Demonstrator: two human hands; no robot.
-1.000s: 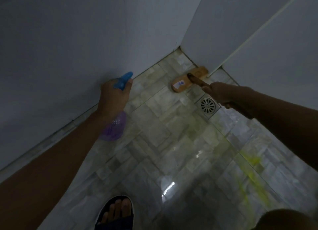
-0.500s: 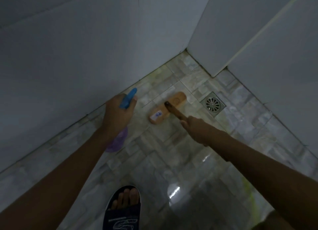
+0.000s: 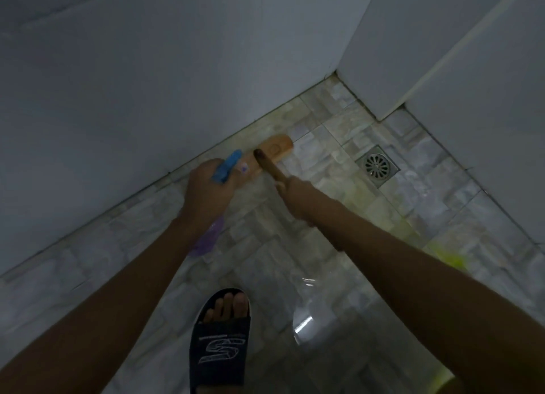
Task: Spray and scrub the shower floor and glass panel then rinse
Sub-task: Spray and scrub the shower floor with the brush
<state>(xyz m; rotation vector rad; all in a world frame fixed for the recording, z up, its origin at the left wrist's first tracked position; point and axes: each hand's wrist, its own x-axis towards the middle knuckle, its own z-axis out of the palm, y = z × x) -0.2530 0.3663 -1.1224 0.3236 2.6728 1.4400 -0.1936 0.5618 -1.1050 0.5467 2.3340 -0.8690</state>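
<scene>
Brush head (image 3: 272, 152) now nearer left wall (image 3: 147, 99) | right hand (image 3: 295, 194) clamped on handle | left hand (image 3: 206, 193) gripping spray bottle (image 3: 227, 169) beside it | drain (image 3: 377, 166) well apart | slipper (image 3: 221, 337) behind

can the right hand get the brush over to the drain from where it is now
Probably yes. The right hand holds the handle of the brush, whose head sits by the wall, and only bare wet floor tiles lie between it and the drain.
</scene>
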